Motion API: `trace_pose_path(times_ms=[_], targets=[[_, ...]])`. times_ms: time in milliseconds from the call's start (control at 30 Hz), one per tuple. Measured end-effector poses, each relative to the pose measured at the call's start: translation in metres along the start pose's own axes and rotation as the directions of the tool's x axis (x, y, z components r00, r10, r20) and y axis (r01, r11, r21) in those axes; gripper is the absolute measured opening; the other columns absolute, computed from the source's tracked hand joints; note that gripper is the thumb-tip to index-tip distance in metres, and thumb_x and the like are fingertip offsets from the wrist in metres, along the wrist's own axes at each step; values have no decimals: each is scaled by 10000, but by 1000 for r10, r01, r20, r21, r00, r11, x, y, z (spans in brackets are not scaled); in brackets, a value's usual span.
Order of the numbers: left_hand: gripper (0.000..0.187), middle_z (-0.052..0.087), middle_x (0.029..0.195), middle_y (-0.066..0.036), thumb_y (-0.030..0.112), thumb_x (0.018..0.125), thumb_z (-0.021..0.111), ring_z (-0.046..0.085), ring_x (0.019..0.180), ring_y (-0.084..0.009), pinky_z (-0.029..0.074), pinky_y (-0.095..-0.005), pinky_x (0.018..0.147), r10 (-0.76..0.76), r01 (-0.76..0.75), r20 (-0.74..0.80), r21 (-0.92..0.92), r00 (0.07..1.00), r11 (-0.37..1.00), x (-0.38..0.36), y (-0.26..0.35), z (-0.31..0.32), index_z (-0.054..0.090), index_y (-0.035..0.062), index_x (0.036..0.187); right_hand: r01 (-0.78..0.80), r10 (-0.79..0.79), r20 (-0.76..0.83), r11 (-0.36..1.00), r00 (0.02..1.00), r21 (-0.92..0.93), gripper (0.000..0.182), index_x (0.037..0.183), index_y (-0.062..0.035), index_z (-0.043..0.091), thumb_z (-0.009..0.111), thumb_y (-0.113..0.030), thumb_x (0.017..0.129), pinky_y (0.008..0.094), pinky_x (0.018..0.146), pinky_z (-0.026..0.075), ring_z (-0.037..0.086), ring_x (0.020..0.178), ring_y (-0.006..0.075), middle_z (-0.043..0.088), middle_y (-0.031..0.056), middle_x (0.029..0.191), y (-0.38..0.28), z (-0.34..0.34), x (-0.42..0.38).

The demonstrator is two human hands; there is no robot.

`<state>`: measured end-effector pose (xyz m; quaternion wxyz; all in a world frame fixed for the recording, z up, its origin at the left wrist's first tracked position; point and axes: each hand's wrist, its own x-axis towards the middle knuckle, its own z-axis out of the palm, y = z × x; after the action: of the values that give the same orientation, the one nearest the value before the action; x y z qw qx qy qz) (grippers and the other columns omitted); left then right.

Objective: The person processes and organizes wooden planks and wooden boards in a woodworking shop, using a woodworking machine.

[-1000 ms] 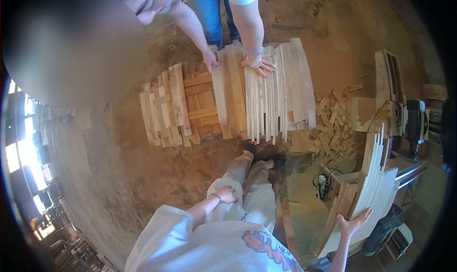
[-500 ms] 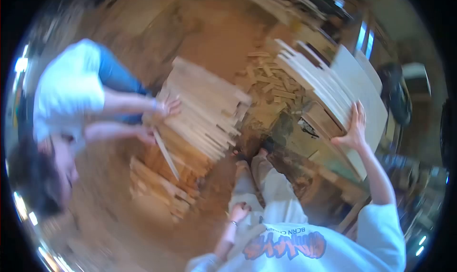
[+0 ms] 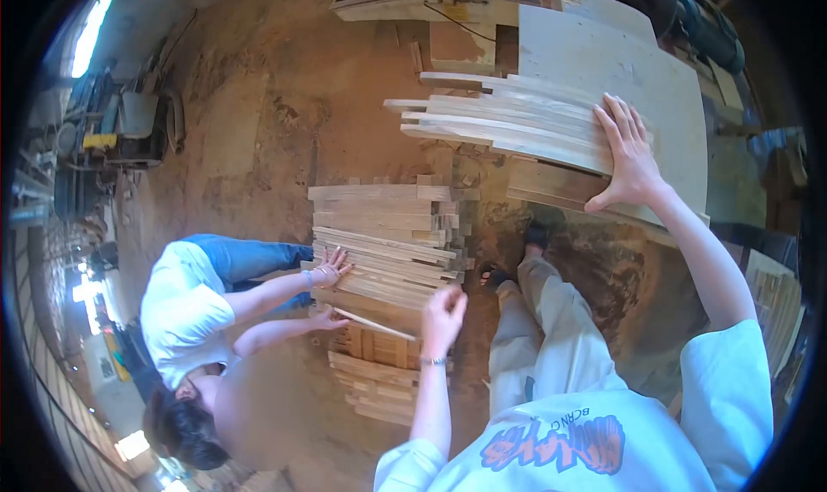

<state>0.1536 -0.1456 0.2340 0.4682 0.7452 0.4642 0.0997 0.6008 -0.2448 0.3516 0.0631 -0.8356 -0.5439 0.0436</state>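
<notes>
My right hand [image 3: 629, 158] lies with spread fingers on the right end of a row of thin wooden strips [image 3: 517, 117] on a pale board [image 3: 603, 52]. My left hand [image 3: 444, 320] hangs over the right side of a stack of wooden strips [image 3: 370, 208], fingers curled; whether anything is in them is hidden. At the stack's left side, a co-worker's one hand [image 3: 334, 268] rests on the strips, and the other hand [image 3: 329, 320] holds the end of a loose strip [image 3: 375, 325].
The co-worker [image 3: 185, 311] bends over at the left. A lower wood pile [image 3: 379, 384] lies beside the stack. A dark machine [image 3: 702, 27] stands at upper right, a wooden frame [image 3: 413, 5] at the top, and tools [image 3: 121, 130] at upper left.
The view has turned. My left hand has risen from near my leg to the stack's edge. My right hand stays on the strips, and the co-worker's hands remain at the stack.
</notes>
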Motion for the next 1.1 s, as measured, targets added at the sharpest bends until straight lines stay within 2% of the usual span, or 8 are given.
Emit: trace_pose_path(times_ms=[67, 133, 267, 333, 433, 533, 867, 1100], targets=[[159, 757, 969, -151, 148, 872, 797, 725, 876, -260, 575, -368, 816, 235, -232, -55, 66, 970, 971, 58, 50, -27, 765, 38, 983, -5, 5, 2, 1000, 1000, 13, 1544, 1613, -92, 212, 933, -662, 372, 514, 1305, 96, 115, 1576, 373, 175, 196, 1673, 1, -2, 0], [122, 763, 962, -110, 98, 861, 800, 734, 859, -236, 584, -343, 790, 527, -514, -40, 165, 849, 842, 111, 97, -46, 776, 33, 961, -27, 26, 21, 999, 999, 45, 1537, 1611, -98, 214, 940, -645, 372, 508, 1309, 87, 109, 1578, 361, 170, 191, 1674, -1, -3, -2], [352, 730, 1124, -107, 146, 772, 853, 654, 1120, -307, 562, -389, 945, 719, -718, 204, 442, 664, 538, 201, 183, -73, 736, 57, 1092, -58, 55, 50, 996, 997, 60, 1522, 1608, -108, 214, 951, -613, 376, 503, 1315, 70, 96, 1581, 349, 160, 184, 1675, -2, -9, 0], [656, 618, 1354, -115, 173, 715, 888, 540, 1298, -315, 470, -419, 1099, 730, -753, 304, 505, 612, 422, 238, 213, -72, 629, 67, 1308, -58, 54, 54, 995, 997, 78, 1525, 1609, -113, 209, 954, -610, 375, 500, 1316, 69, 95, 1581, 348, 157, 181, 1674, -2, -11, 1], [913, 506, 1474, -116, 224, 654, 913, 456, 1376, -322, 362, -456, 1191, 675, -782, 471, 565, 568, 264, 281, 234, -56, 492, 65, 1448, -62, 56, 64, 994, 996, 88, 1527, 1610, -116, 207, 960, -599, 372, 495, 1316, 69, 96, 1581, 346, 158, 179, 1673, -3, -11, 2], [1034, 466, 1510, -128, 265, 617, 914, 426, 1410, -334, 328, -459, 1217, 539, -814, 619, 516, 571, 269, 295, 248, -54, 424, 69, 1506, -62, 55, 72, 992, 996, 106, 1530, 1609, -117, 208, 966, -595, 369, 493, 1315, 70, 98, 1581, 345, 159, 178, 1672, -2, -13, 4], [1153, 459, 1476, -137, 346, 543, 937, 406, 1410, -323, 307, -495, 1197, 463, -783, 644, 581, 610, 223, 294, 255, -46, 395, 53, 1518, -70, 59, 92, 989, 994, 126, 1523, 1603, -108, 214, 965, -613, 377, 511, 1310, 66, 97, 1579, 357, 157, 191, 1668, -2, -18, 5], [1138, 458, 1465, -148, 357, 554, 913, 392, 1419, -319, 308, -492, 1193, 538, -810, 621, 536, 570, 240, 303, 259, -32, 398, 9, 1508, -69, 58, 87, 988, 995, 135, 1522, 1594, -77, 229, 956, -624, 374, 519, 1304, 66, 99, 1574, 384, 178, 216, 1658, 8, -21, 17]])
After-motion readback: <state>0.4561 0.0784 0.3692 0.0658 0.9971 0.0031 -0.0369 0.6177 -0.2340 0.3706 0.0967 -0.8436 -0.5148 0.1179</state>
